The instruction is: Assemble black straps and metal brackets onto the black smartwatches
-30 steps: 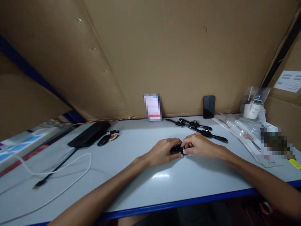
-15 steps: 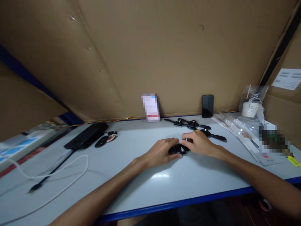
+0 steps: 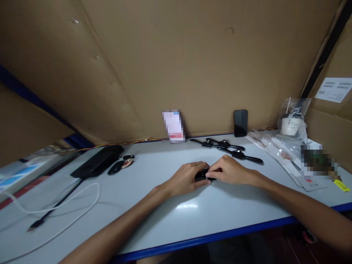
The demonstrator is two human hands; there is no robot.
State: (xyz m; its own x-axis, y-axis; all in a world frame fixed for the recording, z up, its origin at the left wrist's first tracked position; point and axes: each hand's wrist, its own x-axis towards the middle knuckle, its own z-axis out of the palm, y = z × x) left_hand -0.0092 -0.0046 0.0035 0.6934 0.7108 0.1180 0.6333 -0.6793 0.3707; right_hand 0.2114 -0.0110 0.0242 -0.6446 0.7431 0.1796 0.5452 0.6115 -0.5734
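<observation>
On the table, my left hand [image 3: 189, 176] is wrapped around a black spokeshave [image 3: 201, 175], most of which my fingers hide. From the other side my right hand [image 3: 224, 170] reaches in, fingertips pinched together over the tool's middle at a small silver part that looks like a screw. Just beyond my hands lie several more black spokeshaves [image 3: 249, 158], with slim handles and small metal fittings at their centres.
A propped phone with a lit screen [image 3: 174, 126] and a dark phone [image 3: 240, 123] lean on the cardboard wall. Clear plastic packages [image 3: 283, 154] and a bagged cup [image 3: 290, 124] stand right. A black box with a cable [image 3: 96, 161], keys [image 3: 121, 164] and a white cord [image 3: 97, 194] lie left.
My right hand has shifted slightly left and lower, from above the spokeshave onto its middle, covering the silver part. My left hand keeps its hold. The view has moved slightly.
</observation>
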